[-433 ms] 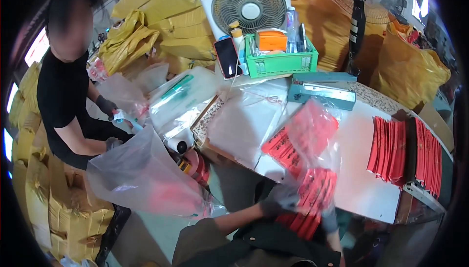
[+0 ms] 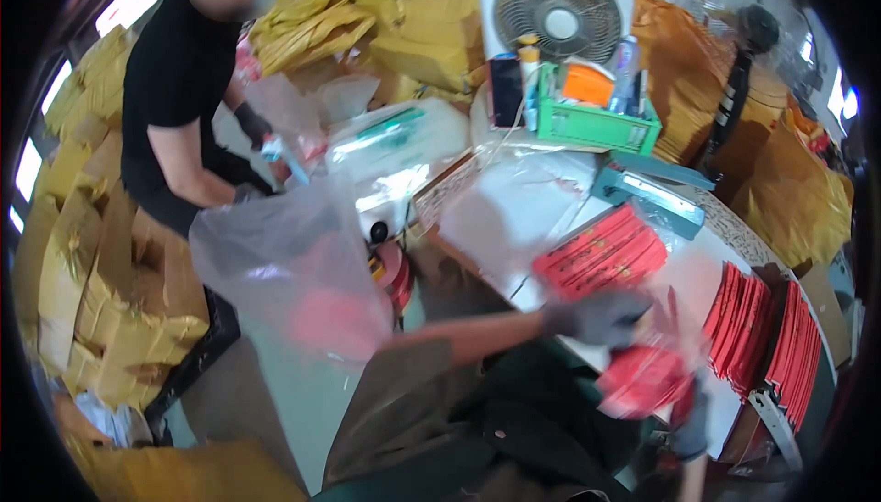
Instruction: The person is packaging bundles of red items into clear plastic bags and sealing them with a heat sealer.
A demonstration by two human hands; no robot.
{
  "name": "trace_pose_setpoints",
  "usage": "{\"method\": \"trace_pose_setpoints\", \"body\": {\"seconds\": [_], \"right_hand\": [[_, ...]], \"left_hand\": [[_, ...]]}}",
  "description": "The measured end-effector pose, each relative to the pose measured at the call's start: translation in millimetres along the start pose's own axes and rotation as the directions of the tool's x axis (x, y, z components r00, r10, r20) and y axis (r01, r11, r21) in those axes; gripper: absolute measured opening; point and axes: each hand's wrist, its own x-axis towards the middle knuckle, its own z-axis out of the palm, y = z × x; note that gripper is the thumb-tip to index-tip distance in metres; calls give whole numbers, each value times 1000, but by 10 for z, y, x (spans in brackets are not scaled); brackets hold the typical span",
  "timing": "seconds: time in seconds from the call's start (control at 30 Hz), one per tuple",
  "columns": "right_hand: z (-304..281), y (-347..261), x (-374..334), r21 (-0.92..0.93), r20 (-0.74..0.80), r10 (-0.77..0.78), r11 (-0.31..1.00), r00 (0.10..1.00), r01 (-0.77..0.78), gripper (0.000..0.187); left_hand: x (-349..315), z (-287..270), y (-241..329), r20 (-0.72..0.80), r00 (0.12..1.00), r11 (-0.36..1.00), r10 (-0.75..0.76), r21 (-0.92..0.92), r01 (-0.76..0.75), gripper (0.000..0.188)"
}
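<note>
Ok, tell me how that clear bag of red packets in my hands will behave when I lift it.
The clear bag of red packets looks thin and crinkled, so it will likely sag and flop. Its glossy film may be slippery against the gloved left hand. The flat packets inside could slide and bunch toward the low end.

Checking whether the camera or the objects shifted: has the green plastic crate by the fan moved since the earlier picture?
No. The green plastic crate still sits directly below the white fan; only the view shifted.
</note>
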Motion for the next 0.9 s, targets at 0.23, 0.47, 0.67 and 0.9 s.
{"method": "trace_pose_setpoints", "body": {"seconds": [0.23,0.47,0.67,0.9], "right_hand": [[-1696,-202,870,37,-245,41,999,969,-33,31],[-1394,-911,1388,-63,-145,-197,980,970,190,47],[-889,-428,1527,-249,220,-253,919,942,305,38],[-554,-398,2575,-168,-104,-305,943,946,286,25]], "left_hand": [[1215,-692,967,-357,902,969,243,48,-242,27],[1095,-167,535,60,930,504,363,827,-250,21],[787,-440,675,-243,820,779,518,529,-336,33],[246,156,-1648,-218,934,958,-282,-7,287,56]]}}
